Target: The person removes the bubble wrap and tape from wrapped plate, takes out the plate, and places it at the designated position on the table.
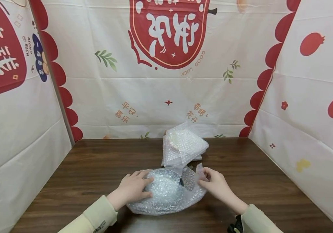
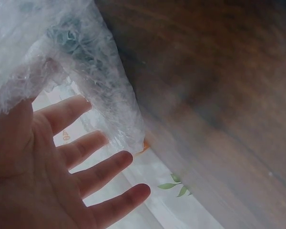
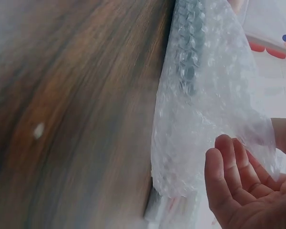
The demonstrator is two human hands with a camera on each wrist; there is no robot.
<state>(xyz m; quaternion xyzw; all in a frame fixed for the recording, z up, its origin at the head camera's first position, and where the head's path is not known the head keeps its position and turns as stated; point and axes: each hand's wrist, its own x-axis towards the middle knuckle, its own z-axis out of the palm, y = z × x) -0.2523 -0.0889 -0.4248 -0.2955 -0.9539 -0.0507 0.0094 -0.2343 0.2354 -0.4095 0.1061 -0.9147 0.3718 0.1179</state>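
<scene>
The bubble-wrapped bundle (image 1: 166,194) lies on the wood-grain table (image 1: 102,158) between the left hand (image 1: 132,188), fingers spread against the bundle's left side, and the right hand (image 1: 217,186), which pinches a raised bubble-wrap flap (image 1: 199,171) at the bundle's right end.

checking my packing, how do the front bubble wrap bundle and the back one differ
The front bundle looks rounded; the back bundle has angular corners. The left hand rests on the front bundle and the right hand pinches its edge, while neither touches the back bundle. Both look bubble-wrapped.
</scene>
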